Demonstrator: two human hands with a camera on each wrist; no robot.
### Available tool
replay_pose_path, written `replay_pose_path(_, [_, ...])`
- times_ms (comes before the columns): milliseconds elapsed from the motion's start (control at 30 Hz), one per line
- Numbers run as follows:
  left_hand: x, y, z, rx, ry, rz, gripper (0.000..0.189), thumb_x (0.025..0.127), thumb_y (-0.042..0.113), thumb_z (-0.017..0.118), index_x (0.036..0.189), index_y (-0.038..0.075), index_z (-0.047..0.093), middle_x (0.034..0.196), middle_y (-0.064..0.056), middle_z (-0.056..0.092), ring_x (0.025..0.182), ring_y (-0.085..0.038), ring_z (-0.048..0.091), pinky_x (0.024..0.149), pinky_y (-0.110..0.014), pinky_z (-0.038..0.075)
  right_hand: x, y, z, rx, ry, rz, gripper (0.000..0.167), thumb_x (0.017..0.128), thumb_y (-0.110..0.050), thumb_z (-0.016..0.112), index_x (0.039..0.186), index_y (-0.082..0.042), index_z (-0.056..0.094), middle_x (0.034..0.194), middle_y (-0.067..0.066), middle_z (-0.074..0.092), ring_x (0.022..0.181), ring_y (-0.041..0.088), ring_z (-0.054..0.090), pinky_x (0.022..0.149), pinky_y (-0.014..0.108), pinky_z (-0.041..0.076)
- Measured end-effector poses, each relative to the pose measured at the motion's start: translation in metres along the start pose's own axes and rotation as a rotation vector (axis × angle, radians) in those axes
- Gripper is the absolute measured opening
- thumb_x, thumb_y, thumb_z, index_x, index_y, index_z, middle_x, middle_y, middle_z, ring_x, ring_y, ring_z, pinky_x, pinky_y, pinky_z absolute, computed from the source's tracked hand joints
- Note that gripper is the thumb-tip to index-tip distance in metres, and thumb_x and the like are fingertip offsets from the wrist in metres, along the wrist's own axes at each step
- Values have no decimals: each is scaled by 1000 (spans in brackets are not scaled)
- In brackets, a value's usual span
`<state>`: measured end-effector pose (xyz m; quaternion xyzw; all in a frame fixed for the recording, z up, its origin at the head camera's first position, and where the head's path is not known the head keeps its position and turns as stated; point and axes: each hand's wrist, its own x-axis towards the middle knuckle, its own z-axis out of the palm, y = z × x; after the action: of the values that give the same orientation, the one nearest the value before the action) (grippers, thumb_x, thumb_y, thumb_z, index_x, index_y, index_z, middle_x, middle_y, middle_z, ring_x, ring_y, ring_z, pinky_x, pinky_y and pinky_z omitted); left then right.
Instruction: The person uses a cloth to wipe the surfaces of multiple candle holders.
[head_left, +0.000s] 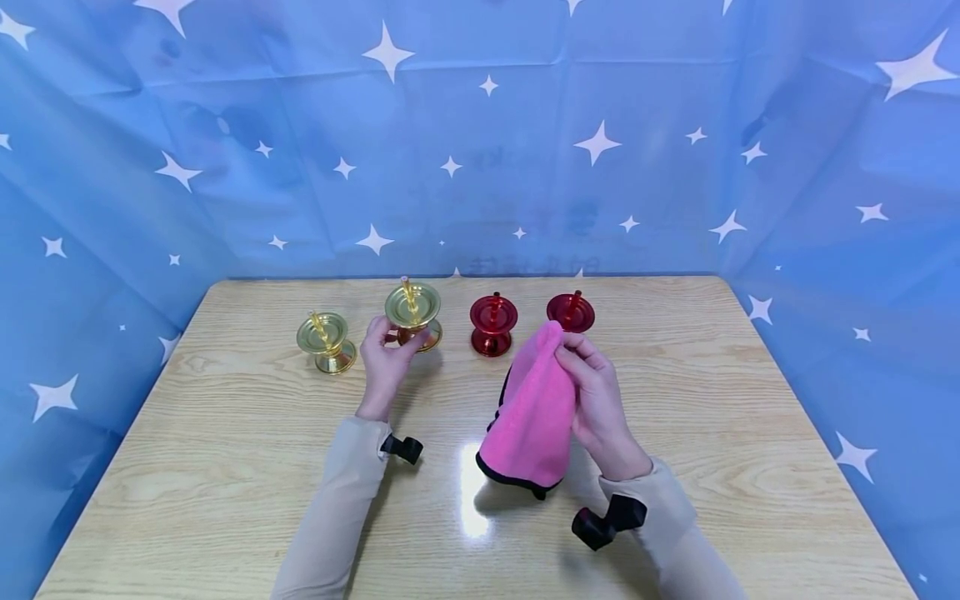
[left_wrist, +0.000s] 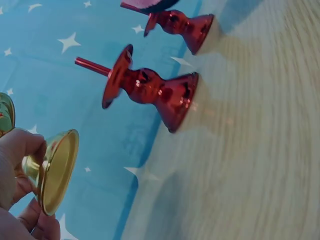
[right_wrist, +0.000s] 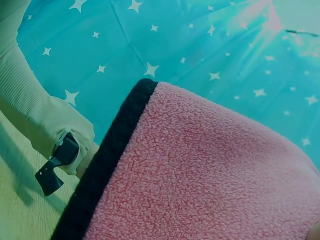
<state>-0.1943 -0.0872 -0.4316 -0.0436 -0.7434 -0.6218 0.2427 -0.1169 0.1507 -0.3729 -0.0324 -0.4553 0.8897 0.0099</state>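
My left hand (head_left: pixel 387 357) grips a gold candle holder (head_left: pixel 413 305) around its stem and base. In the left wrist view the underside of its foot (left_wrist: pixel 60 172) shows, off the wooden tabletop. A second gold candle holder (head_left: pixel 322 333) stands to the left of that hand. My right hand (head_left: pixel 602 400) pinches a pink fleece cloth (head_left: pixel 531 417) with black edging by its top, so it hangs over the table. The cloth fills much of the right wrist view, and hides the fingers behind it there.
Two red metal candle holders stand near the back edge: one in the middle (head_left: pixel 492 321), the other (head_left: pixel 572 312) farther right behind the cloth, its lower part covered. A blue curtain (head_left: pixel 487 167) with white stars surrounds the wooden table (head_left: pixel 735 467).
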Motion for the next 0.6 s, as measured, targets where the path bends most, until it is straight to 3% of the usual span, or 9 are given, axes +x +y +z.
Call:
replay_pose_path(233, [7,-45,3,2,3,-14,24,71,-1,78,90,-7,66,87,-21,58,84,-42,52,74,-49,42,1,0,0,18,-4,3,31,95,4,44,89,-14,68,92,-2,62,76,7,61,66,16,49])
replay_pose_path(433, [10,-56,3,42,3,-58,23,70,5,81,87,-3,68,87,-16,61,84,-31,55,77,-40,45,1,1,1,30,-4,0,31,95,4,43,89,-14,68,92,-2,63,76,7,61,66,16,49])
replay_pose_path(600, [13,-60,5,87,-9,-88,22,71,6,80,87,-4,68,88,-18,60,85,-29,56,77,-39,47,2,1,0,23,-3,-2,31,94,4,43,90,-14,68,91,-2,63,75,7,61,65,16,49])
